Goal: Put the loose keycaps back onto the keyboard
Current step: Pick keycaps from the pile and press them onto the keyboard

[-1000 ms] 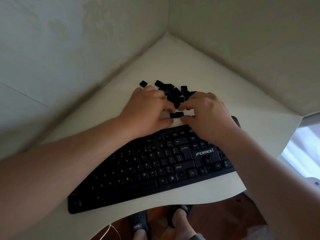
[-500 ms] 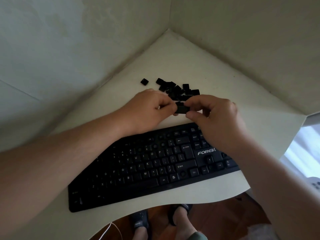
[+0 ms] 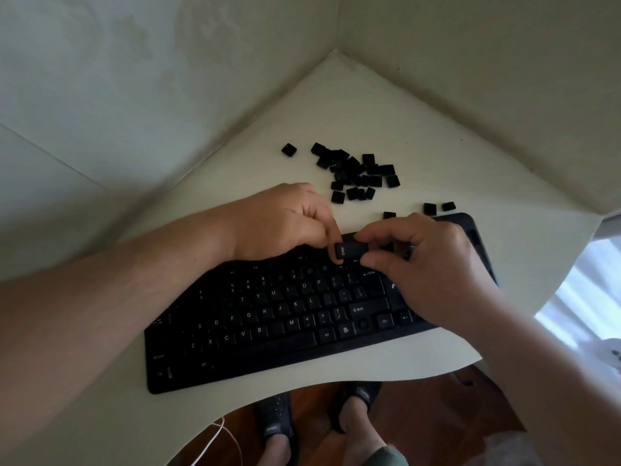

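A black keyboard (image 3: 268,334) lies across the near part of the cream table, with some key slots bare in its top rows. Both hands hold one long black keycap (image 3: 351,249) marked Enter just above the keyboard's upper right rows. My left hand (image 3: 282,223) pinches its left end with the index finger and thumb. My right hand (image 3: 426,260) pinches its right end and covers the keyboard's right part. A pile of several loose black keycaps (image 3: 356,173) lies on the table behind the hands.
Single keycaps lie apart: one (image 3: 289,150) left of the pile, three (image 3: 437,208) near the keyboard's far right corner. Two walls meet behind the table (image 3: 336,95). The table's curved front edge shows my feet and a white cable (image 3: 218,438) below.
Both hands have brought the long keycap from the table beside the pile down over the keyboard's upper rows. The pile is now uncovered.
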Demonstrator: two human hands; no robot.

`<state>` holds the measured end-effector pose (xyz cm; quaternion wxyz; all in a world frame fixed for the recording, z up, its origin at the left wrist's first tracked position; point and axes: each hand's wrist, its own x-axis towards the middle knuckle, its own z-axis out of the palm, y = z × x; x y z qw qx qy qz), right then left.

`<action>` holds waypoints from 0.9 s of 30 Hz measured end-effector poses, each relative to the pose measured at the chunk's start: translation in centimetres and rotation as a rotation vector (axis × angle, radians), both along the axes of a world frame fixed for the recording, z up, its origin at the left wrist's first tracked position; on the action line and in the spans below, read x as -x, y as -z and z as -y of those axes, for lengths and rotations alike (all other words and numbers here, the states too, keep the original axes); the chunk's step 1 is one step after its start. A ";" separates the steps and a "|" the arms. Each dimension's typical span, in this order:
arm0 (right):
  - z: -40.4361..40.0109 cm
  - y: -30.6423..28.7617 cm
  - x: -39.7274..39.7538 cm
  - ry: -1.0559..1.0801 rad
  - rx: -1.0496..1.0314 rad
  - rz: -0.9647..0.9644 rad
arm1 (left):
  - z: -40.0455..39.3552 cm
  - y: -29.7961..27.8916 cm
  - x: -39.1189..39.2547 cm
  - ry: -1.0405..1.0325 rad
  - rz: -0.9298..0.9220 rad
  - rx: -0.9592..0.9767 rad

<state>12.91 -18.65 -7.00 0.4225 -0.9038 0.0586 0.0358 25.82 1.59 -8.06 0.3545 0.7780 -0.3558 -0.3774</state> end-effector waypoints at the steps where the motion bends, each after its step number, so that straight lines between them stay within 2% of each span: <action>1: -0.1 0.0 0.1 0.001 0.004 0.003 | -0.1 0.0 0.1 -0.002 0.004 0.000; 11: -0.5 -0.2 1.6 0.035 0.034 0.040 | 0.0 -0.7 1.3 0.002 0.074 0.018; 17: -0.3 -0.1 2.6 0.065 0.237 0.174 | 1.8 0.0 2.2 -0.008 0.212 -0.006; 19: 1.6 -0.1 3.2 0.193 0.233 0.159 | 2.9 0.0 2.7 -0.010 0.281 0.013; 23: 8.5 -0.3 5.2 0.647 0.084 0.060 | 5.0 -0.2 2.8 -0.034 0.365 0.043; 25: 10.2 -0.3 6.9 0.728 0.081 -0.016 | 6.4 -0.3 3.0 -0.041 0.387 0.077; 27: 10.1 0.1 8.2 0.716 0.106 -0.108 | 8.2 -0.2 3.4 -0.032 0.402 0.086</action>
